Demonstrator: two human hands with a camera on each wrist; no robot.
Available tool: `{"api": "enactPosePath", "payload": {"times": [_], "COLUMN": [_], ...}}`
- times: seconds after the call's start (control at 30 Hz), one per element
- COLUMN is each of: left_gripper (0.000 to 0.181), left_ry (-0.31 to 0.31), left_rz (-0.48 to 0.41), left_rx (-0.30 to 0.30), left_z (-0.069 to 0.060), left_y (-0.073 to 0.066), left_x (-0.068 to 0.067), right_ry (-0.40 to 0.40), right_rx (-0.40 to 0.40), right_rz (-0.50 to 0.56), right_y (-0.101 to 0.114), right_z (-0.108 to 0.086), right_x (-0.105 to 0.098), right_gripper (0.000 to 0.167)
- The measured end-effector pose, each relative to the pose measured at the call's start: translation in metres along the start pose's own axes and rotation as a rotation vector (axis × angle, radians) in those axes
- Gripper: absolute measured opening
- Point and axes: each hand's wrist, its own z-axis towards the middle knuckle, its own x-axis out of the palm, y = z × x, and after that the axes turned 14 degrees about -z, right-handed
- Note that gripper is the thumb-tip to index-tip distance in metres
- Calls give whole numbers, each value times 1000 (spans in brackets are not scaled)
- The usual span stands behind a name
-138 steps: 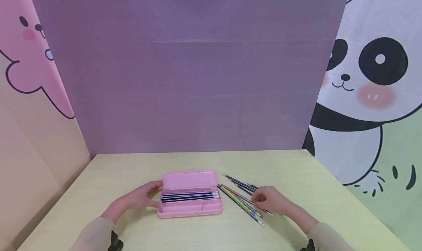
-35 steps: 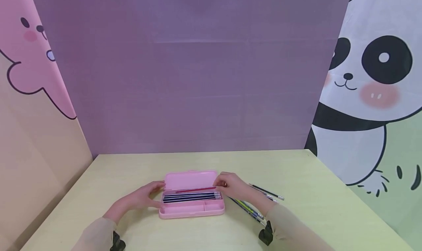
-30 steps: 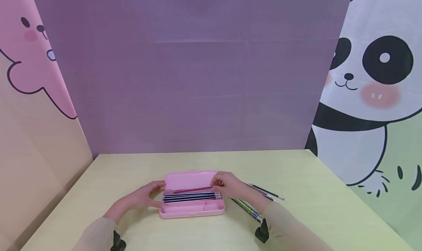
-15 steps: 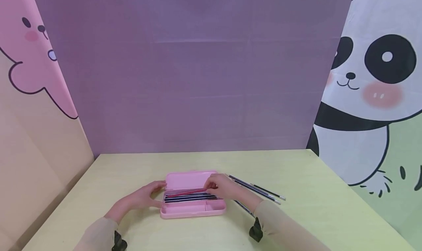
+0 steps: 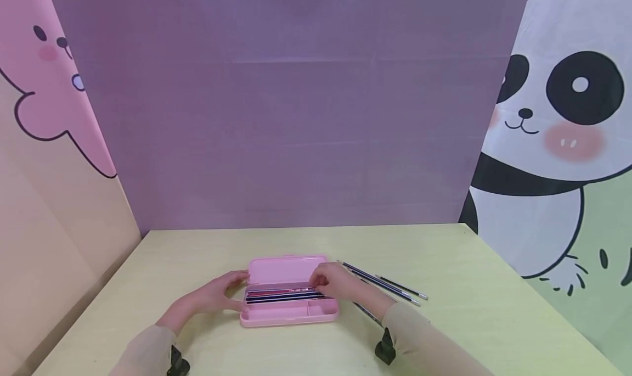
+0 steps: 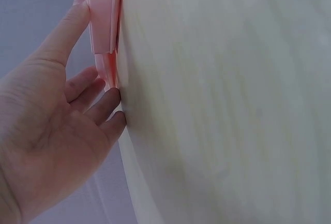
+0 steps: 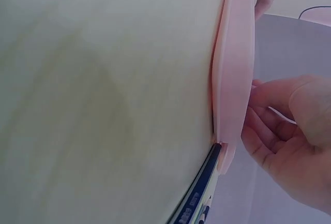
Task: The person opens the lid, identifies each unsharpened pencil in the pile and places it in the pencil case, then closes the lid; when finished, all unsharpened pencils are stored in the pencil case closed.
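Observation:
The pink pencil case (image 5: 275,310) lies on the table with its lid (image 5: 283,270) raised at the back. My left hand (image 5: 217,292) holds its left end; the left wrist view shows the thumb against the case and fingers by the lid. Several dark striped pencils (image 5: 281,298) lie side by side in the long rear compartment. Behind them rests a red pencil (image 5: 266,293). My right hand (image 5: 337,284) is over the case's right end, fingers bent at the pencils' ends. In the right wrist view the case wall partly hides its fingertips, so its hold on the red pencil is unclear.
Several loose dark pencils (image 5: 382,282) lie on the table right of the case, partly under my right forearm. The case's front has a long and a short compartment (image 5: 323,307). A purple panel (image 5: 296,118) stands behind the table.
My right hand has carried the red pencil from the loose pile to the case. In the last half second the pencil has gone from slanted to flat beside the dark ones. The left hand has stayed put.

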Motion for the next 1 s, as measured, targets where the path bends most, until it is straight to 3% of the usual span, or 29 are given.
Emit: {"api": "enactPosePath", "payload": {"times": [0.37,1.0], "left_gripper": [91,92], "left_ry": [-9,-18], "left_rz": [19,14], "left_rx": [-1,-16], "left_z": [0,-1], "left_y": [3,-1], "left_x": [2,1], "right_ry": [39,-36], "right_rx": [27,89], "right_rz": [74,82], "right_y": [-2,-14], "right_z": [-3,-36], "right_x": [0,-23], "right_gripper": [9,12]}}
